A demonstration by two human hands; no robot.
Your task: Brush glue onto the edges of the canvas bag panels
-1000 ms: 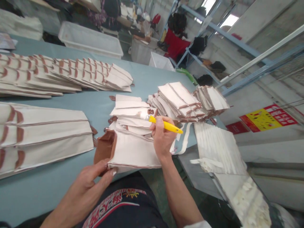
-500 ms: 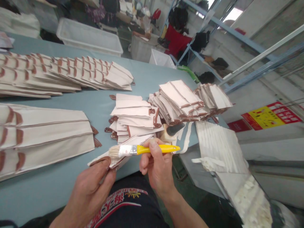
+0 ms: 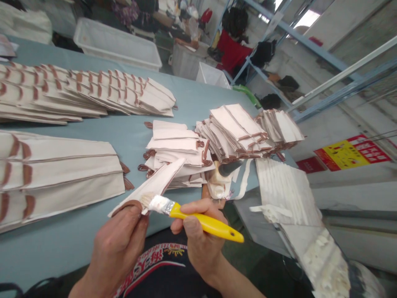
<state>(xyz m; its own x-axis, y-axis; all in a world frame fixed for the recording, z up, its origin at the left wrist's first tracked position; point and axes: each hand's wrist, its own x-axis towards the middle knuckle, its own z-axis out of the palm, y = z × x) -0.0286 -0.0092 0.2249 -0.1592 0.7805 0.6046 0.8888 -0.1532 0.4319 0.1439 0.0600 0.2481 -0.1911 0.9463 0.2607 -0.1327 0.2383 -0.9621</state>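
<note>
Above blue table, left hand pinching canvas strip, right hand gripping yellow-handled brush

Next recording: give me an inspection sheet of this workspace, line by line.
Surface: blue table, largely covered with cloth.
Job's things: cream cloth piece with a brown end, lifted off the table; yellow-handled brush, bristles at that brown end.
Clutter: fanned rows of similar pieces, stacks, white strips at the right edge, dark-handled brush.
Grips: left hand pinches the cloth piece; right hand grips the yellow handle.
Cables: nothing seen.
Surroundings: white bins, blue shelf rack, yellow-and-red sign.
</note>
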